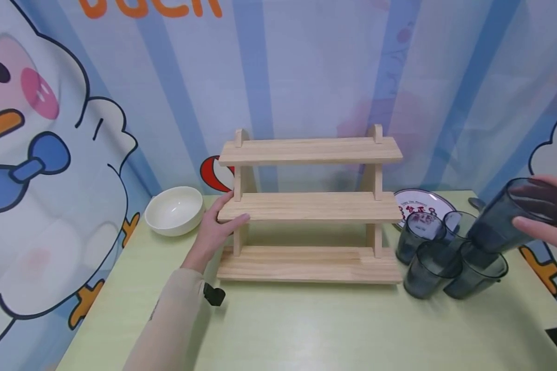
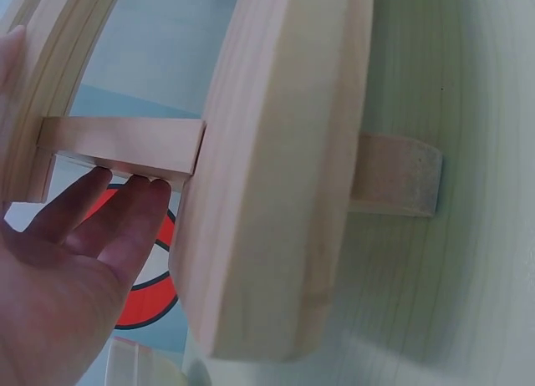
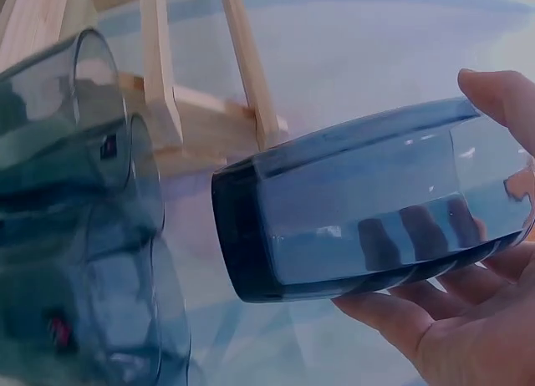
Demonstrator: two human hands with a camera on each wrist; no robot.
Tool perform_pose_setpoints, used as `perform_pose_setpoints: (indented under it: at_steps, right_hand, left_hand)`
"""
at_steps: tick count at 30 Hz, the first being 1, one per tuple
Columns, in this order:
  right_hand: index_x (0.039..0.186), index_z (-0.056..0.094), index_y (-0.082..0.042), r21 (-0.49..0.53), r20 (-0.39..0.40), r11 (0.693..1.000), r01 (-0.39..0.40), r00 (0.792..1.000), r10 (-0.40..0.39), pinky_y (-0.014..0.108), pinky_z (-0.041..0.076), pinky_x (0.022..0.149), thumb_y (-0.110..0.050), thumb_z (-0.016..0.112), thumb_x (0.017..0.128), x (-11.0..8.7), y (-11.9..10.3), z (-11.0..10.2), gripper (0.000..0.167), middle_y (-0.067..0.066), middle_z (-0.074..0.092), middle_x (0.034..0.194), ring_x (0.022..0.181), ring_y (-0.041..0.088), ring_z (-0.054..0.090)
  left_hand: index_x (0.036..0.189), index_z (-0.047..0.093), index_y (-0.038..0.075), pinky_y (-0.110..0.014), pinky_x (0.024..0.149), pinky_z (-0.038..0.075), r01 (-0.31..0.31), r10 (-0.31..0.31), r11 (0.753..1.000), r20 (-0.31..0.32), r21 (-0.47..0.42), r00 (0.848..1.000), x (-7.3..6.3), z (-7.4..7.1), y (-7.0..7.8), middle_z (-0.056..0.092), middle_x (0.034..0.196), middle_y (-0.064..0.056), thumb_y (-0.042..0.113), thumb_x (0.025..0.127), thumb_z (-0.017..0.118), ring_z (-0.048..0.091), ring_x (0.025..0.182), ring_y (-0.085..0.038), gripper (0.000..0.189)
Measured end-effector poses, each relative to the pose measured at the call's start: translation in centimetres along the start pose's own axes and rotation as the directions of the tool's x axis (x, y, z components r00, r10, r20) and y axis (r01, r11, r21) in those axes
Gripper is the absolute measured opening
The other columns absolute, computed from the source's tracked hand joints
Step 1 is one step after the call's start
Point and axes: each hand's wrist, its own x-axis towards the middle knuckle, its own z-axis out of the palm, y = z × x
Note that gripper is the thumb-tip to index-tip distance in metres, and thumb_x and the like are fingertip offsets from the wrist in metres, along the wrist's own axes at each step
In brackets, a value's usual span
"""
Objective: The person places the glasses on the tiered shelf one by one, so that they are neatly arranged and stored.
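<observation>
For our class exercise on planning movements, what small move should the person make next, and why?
Probably the right hand should bring its tilted glass left toward the wooden shelf, turning it upright. The glass is raised clear of four other glasses, the shelf's boards are bare, and the left hand grips the shelf's end, which may steady it.

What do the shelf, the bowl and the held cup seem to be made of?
Shelf: pale wood, apparently unpainted, since grain lines run along it.
Bowl: smooth and white with a soft sheen, probably glazed ceramic, though plastic is possible.
Cup: smooth, blue-tinted glass or clear plastic; the right hand shows through it.
</observation>
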Motion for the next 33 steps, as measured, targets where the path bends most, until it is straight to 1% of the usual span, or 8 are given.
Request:
perform_pose_setpoints:
  at_steps: [2,5,10,15,19,25,30,33]
  right_hand:
    - [0.16,0.043,-0.022,0.062,0.007,0.997,0.036,0.999,-0.037,0.001,0.041,0.092,0.001,0.069,0.099,0.6,-1.6,0.8,0.07,-0.025,0.055,0.139,0.118,-0.014,0.05]
    - [0.16,0.043,-0.022,0.073,0.062,0.997,0.025,0.998,-0.03,0.002,0.042,0.088,-0.005,0.073,0.099,1.4,-4.2,2.0,0.07,-0.028,0.054,0.133,0.113,-0.014,0.051]
    - [0.157,0.047,-0.019,0.087,0.153,0.996,-0.002,0.988,-0.011,0.004,0.047,0.079,-0.013,0.08,0.095,3.2,-7.7,4.0,0.071,-0.022,0.059,0.127,0.106,-0.01,0.059]
    - [0.152,0.052,-0.016,0.209,0.222,0.978,0.018,0.973,-0.065,0.012,0.055,0.075,-0.009,0.081,0.093,5.2,-10.8,6.4,0.066,-0.012,0.065,0.126,0.107,0.0,0.066]
    - [0.152,0.053,-0.018,0.286,0.273,0.958,0.012,0.957,-0.093,0.016,0.056,0.08,-0.015,0.082,0.094,6.5,-13.2,8.5,0.064,-0.002,0.065,0.133,0.113,0.007,0.066]
    - [0.153,0.051,-0.019,0.374,0.321,0.926,-0.049,0.944,-0.079,0.02,0.056,0.09,-0.03,0.085,0.091,8.2,-16.6,12.2,0.071,0.006,0.065,0.14,0.12,0.013,0.066]
    - [0.15,0.053,-0.015,0.483,0.31,0.873,-0.061,0.945,-0.106,0.026,0.057,0.095,-0.027,0.087,0.089,9.7,-18.5,15.2,0.071,0.008,0.064,0.139,0.12,0.017,0.066]
    - [0.149,0.055,-0.016,0.499,0.288,0.865,-0.055,0.952,-0.106,0.028,0.056,0.097,-0.028,0.088,0.088,10.5,-19.4,16.4,0.071,0.006,0.065,0.137,0.119,0.016,0.066]
  left_hand:
    - [0.163,0.039,0.032,-0.054,0.112,0.047,-0.001,0.001,1.0,0.001,-0.011,1.0,0.0,0.0,0.0,0.044,0.16,-0.008,0.039,0.091,0.084,0.051,0.136,-0.032,0.086]
    - [0.163,0.039,0.032,-0.053,0.112,0.047,-0.005,0.005,1.0,0.005,-0.029,1.0,0.0,0.0,-0.1,0.044,0.16,-0.008,0.038,0.091,0.085,0.052,0.136,-0.032,0.086]
    - [0.163,0.039,0.033,-0.053,0.112,0.047,-0.007,0.007,0.999,0.012,-0.033,1.0,0.0,0.0,-0.1,0.043,0.161,-0.007,0.039,0.091,0.084,0.052,0.137,-0.032,0.085]
    - [0.163,0.039,0.033,-0.053,0.112,0.047,-0.006,0.007,0.999,0.012,-0.039,1.0,-0.1,0.0,0.1,0.043,0.161,-0.007,0.038,0.091,0.084,0.053,0.136,-0.032,0.084]
    - [0.162,0.041,0.035,-0.053,0.112,0.048,-0.004,0.005,0.999,0.012,-0.043,1.0,0.0,0.0,0.2,0.044,0.16,-0.006,0.037,0.091,0.084,0.053,0.136,-0.032,0.083]
    - [0.161,0.041,0.035,-0.052,0.112,0.047,-0.008,0.009,0.998,0.02,-0.058,1.0,0.3,0.0,0.3,0.044,0.16,-0.005,0.035,0.092,0.084,0.055,0.135,-0.032,0.081]
    - [0.162,0.041,0.034,-0.051,0.112,0.047,-0.007,0.007,0.999,0.012,-0.044,1.0,0.0,-0.1,0.3,0.042,0.162,-0.003,0.037,0.092,0.084,0.055,0.135,-0.031,0.082]
    - [0.162,0.041,0.034,-0.053,0.112,0.047,-0.01,0.01,0.999,0.01,-0.032,1.0,-0.1,0.0,0.3,0.042,0.162,-0.003,0.039,0.091,0.084,0.054,0.135,-0.032,0.083]
